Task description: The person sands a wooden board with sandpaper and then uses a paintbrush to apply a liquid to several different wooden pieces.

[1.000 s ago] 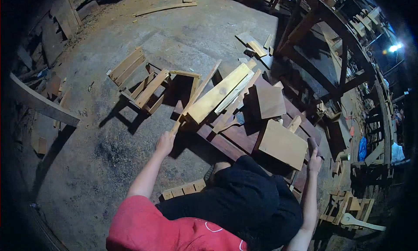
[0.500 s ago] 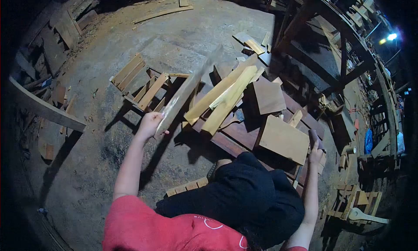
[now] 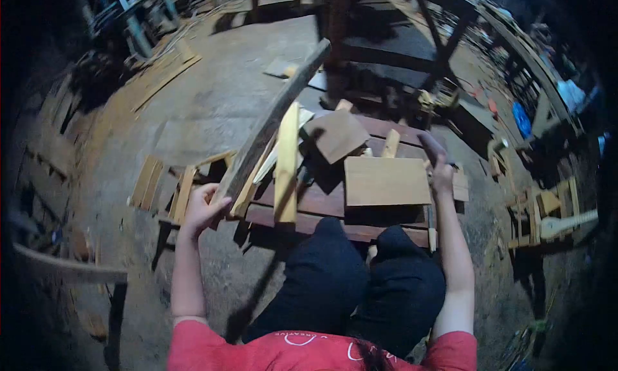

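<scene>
My left hand (image 3: pixel 209 207) is closed around the near end of a long, rough grey wooden plank (image 3: pixel 277 116), which slants up and away to the right. My right hand (image 3: pixel 441 172) grips a dark grey-brown piece (image 3: pixel 432 145); its exact kind cannot be made out. Pale wood strips (image 3: pixel 287 171) lie beside the plank on a low reddish-brown slatted table (image 3: pixel 325 201) before my knees. A flat rectangular board (image 3: pixel 387 181) sits by my right hand, with a squarish brown board (image 3: pixel 338 136) behind it. Against the table's near right edge rests a thin stick-like tool (image 3: pixel 432 229).
A small slatted wooden piece (image 3: pixel 183 194) stands on the floor to the left. At far left a curved wooden plank (image 3: pixel 71 268) juts in. A large dark wooden frame (image 3: pixel 386 58) rises behind the table. To the right is a small wooden stand (image 3: pixel 547 210).
My view has turned right and lifted. The plank in my left hand has swung closer over the pale strips. My right hand still holds the dark piece, now tilted beside the rectangular board.
</scene>
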